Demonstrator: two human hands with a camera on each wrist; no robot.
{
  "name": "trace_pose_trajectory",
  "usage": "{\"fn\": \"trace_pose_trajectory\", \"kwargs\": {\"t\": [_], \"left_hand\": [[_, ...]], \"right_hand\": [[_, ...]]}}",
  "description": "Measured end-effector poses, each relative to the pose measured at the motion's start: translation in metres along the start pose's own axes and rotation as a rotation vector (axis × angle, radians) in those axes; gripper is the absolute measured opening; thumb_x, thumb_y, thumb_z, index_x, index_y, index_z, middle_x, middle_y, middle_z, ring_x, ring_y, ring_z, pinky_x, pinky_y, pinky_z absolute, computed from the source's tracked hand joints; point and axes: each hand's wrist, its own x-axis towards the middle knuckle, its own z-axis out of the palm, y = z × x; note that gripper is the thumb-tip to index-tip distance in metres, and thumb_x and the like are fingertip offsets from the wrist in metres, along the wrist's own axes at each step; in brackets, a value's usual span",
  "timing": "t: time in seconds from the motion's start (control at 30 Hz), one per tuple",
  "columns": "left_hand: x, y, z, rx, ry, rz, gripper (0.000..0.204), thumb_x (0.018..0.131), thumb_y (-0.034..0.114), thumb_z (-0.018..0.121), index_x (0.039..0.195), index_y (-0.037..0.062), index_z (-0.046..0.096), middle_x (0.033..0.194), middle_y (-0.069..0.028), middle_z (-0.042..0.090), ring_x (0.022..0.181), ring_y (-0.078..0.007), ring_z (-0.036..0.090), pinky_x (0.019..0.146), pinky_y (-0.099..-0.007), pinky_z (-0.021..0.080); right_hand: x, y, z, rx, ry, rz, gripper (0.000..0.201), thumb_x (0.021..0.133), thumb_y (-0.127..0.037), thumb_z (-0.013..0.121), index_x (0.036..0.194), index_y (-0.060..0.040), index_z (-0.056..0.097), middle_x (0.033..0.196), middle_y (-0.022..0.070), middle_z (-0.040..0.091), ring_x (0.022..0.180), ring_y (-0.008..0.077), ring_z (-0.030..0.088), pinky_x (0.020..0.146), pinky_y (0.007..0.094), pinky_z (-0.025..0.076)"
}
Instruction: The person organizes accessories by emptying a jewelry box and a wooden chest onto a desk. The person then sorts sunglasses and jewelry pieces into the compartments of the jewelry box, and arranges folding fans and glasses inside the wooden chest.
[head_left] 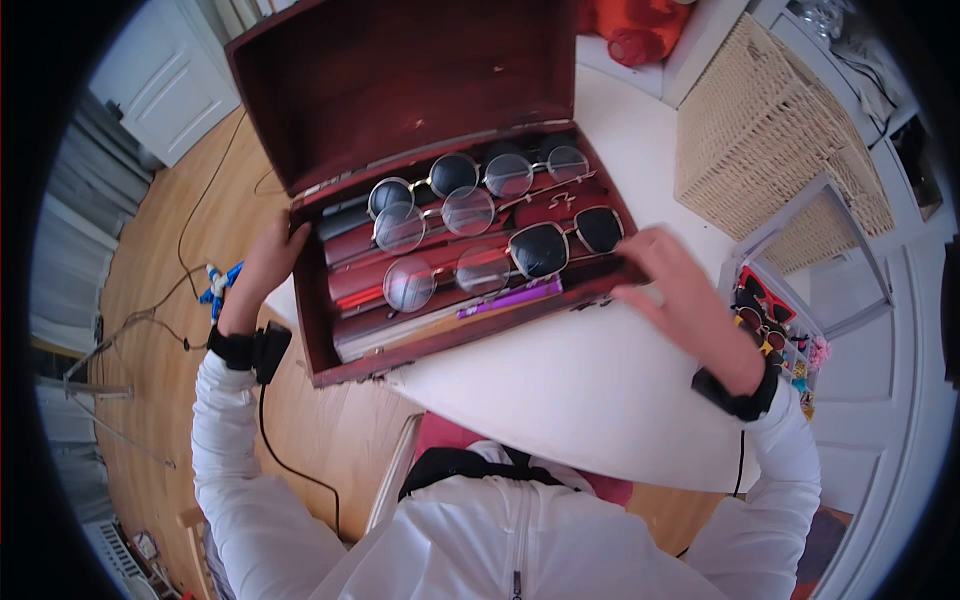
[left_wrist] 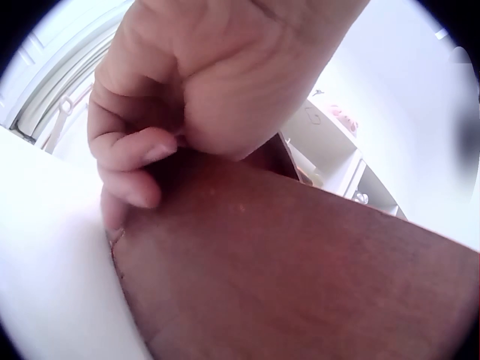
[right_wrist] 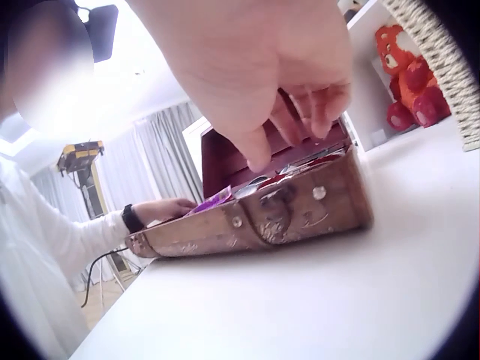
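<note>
A dark red wooden suitcase-style box lies with its lid raised on the white table. My left hand grips the box's left wall near the hinge side. In the left wrist view, that hand's fingers curl over the edge of the box wall. Over the right front corner hovers my right hand, fingers loosely spread and holding nothing. Inside the box are dark-lensed sunglasses, clear round glasses and several other pairs in rows. A purple packet lies along the front wall.
A woven basket stands on the table's right side. Below it, a clear-lidded container holds more sunglasses and small trinkets. A red-orange plush bear sits on a shelf behind. The rounded white table edge runs before my lap.
</note>
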Motion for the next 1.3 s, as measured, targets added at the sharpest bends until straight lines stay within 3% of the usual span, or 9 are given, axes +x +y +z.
{"fn": "trace_pose_trajectory", "kwargs": {"t": [0.07,0.23,0.33,0.57,0.67,0.87,1.13,1.27,1.3], "left_hand": [[0.004,-0.009,0.005,-0.011,0.100,0.098,0.031,0.090,0.022,0.049,0.099,-0.0075,0.049,0.089,-0.0321,0.057,0.089,-0.0476,0.054,0.074,-0.0456,0.044],[0.027,-0.011,0.013,-0.089,0.130,0.097,0.029,0.089,0.018,0.049,0.103,-0.0074,0.049,0.091,-0.0310,0.058,0.091,-0.0454,0.056,0.075,-0.0456,0.044],[0.042,-0.009,0.012,-0.113,0.223,0.124,0.029,0.089,0.018,0.050,0.103,-0.0068,0.051,0.089,-0.0295,0.060,0.089,-0.0444,0.057,0.074,-0.0456,0.045],[0.030,-0.002,0.007,0.042,0.477,0.341,0.030,0.087,0.016,0.049,0.107,-0.0054,0.052,0.094,-0.0280,0.060,0.093,-0.0432,0.057,0.080,-0.0446,0.045],[0.011,0.025,0.002,0.019,0.462,0.270,0.030,0.087,0.014,0.049,0.109,-0.0050,0.052,0.097,-0.0284,0.060,0.095,-0.0426,0.056,0.082,-0.0436,0.045],[0.025,0.007,0.010,-0.063,0.482,0.346,0.031,0.087,0.015,0.049,0.110,-0.0054,0.052,0.099,-0.0268,0.060,0.096,-0.0419,0.056,0.082,-0.0425,0.044],[0.030,0.011,0.002,-0.236,0.321,0.419,0.035,0.090,0.019,0.049,0.116,-0.0047,0.052,0.105,-0.0243,0.060,0.099,-0.0357,0.058,0.087,-0.0374,0.044],[0.031,0.011,0.003,-0.234,0.253,0.338,0.038,0.094,0.019,0.045,0.124,-0.0035,0.047,0.117,-0.0190,0.058,0.108,-0.0258,0.054,0.095,-0.0328,0.039],[0.029,0.013,0.003,-0.205,0.259,0.283,0.043,0.093,0.022,0.046,0.129,-0.0015,0.043,0.121,-0.0213,0.055,0.113,-0.0308,0.052,0.096,-0.0338,0.039]], "right_hand": [[-0.009,-0.003,0.018,-0.125,-0.023,-0.040,0.031,0.075,-0.016,0.064,0.100,0.0010,0.054,0.095,0.0134,0.049,0.090,0.0284,0.052,0.079,0.0350,0.043],[-0.004,-0.017,0.028,-0.336,-0.111,-0.103,0.015,0.073,-0.013,0.062,0.079,-0.0021,0.055,0.084,0.0088,0.052,0.082,0.0226,0.053,0.071,0.0319,0.046],[-0.007,-0.027,0.036,-0.365,-0.082,-0.093,0.014,0.073,-0.013,0.062,0.078,-0.0019,0.056,0.082,0.0092,0.052,0.080,0.0231,0.055,0.067,0.0328,0.047],[-0.029,-0.031,0.057,-0.514,0.032,-0.325,0.008,0.069,-0.003,0.056,0.076,0.0005,0.055,0.076,0.0121,0.055,0.070,0.0229,0.059,0.057,0.0326,0.051],[-0.035,-0.025,0.058,-0.547,0.039,-0.366,0.009,0.069,-0.003,0.056,0.076,0.0008,0.055,0.075,0.0124,0.056,0.069,0.0228,0.061,0.056,0.0317,0.052],[-0.042,-0.025,0.059,-0.558,0.055,-0.394,0.011,0.068,-0.003,0.056,0.077,0.0019,0.056,0.074,0.0131,0.057,0.065,0.0232,0.061,0.055,0.0323,0.052],[-0.037,-0.023,0.050,-0.574,0.028,-0.357,0.011,0.073,-0.008,0.058,0.078,0.0018,0.057,0.075,0.0128,0.057,0.066,0.0246,0.062,0.055,0.0336,0.051],[-0.036,-0.029,0.048,-0.557,-0.005,-0.312,0.015,0.075,-0.012,0.060,0.079,0.0017,0.058,0.075,0.0132,0.058,0.065,0.0257,0.062,0.057,0.0349,0.052],[-0.036,-0.030,0.047,-0.558,-0.008,-0.311,0.015,0.075,-0.012,0.060,0.079,0.0017,0.058,0.075,0.0132,0.058,0.065,0.0257,0.062,0.057,0.0349,0.052]]}}
